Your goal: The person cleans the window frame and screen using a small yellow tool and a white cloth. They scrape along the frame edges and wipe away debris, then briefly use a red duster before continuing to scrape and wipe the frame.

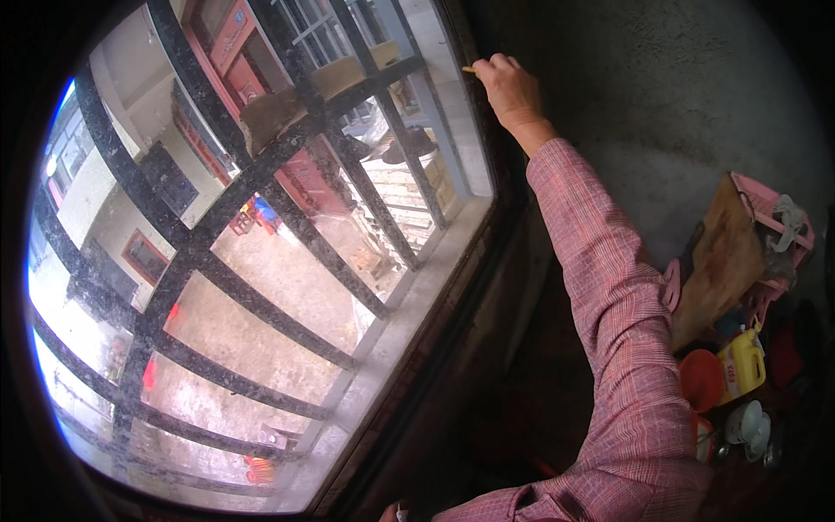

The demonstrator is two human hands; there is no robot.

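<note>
My right hand is raised at the dark right-hand edge of a window, its fingers closed around a small yellow stick-like thing. One end of the yellow thing pokes out toward the window frame; the rest is hidden in the fist. A pink checked sleeve covers the outstretched arm. Only a bit of my left hand shows at the bottom edge, beside a small white thing; I cannot tell whether it grips it. Dark bars cross the window over a pale sill.
Right of the arm are a wooden board, a pink plastic basket, a red container, a yellow jug and several pale bowls. A grey wall rises behind. Outside lies a paved yard with stacked pale material.
</note>
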